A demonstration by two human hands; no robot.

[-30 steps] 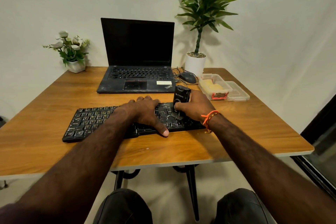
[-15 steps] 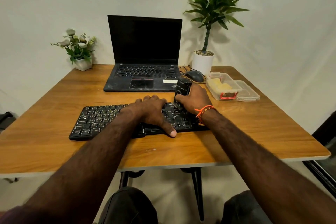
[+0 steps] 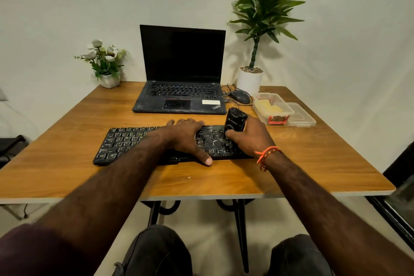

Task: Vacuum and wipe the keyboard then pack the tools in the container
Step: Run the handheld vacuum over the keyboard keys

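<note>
A black keyboard (image 3: pixel 125 143) lies across the middle of the wooden table (image 3: pixel 67 123). My left hand (image 3: pixel 187 136) rests flat on its middle keys, thumb at the front edge, holding it down. My right hand (image 3: pixel 251 136) grips a small black handheld vacuum (image 3: pixel 235 121), held upright with its brush end pressed on the keys at the keyboard's right end. A clear plastic container (image 3: pixel 289 111) with a yellow cloth (image 3: pixel 267 107) and a red-handled item inside stands at the right, its lid (image 3: pixel 301 117) beside it.
An open black laptop (image 3: pixel 181 87) sits behind the keyboard. A black mouse (image 3: pixel 239 96) with a cable lies next to a white pot with a tall plant (image 3: pixel 249 79). A small flower pot (image 3: pixel 108 79) stands at the back left.
My head has shifted, so the whole scene sits differently in view. My right hand has slid the vacuum a little over the right-end keys. My left hand stays on the keyboard.
</note>
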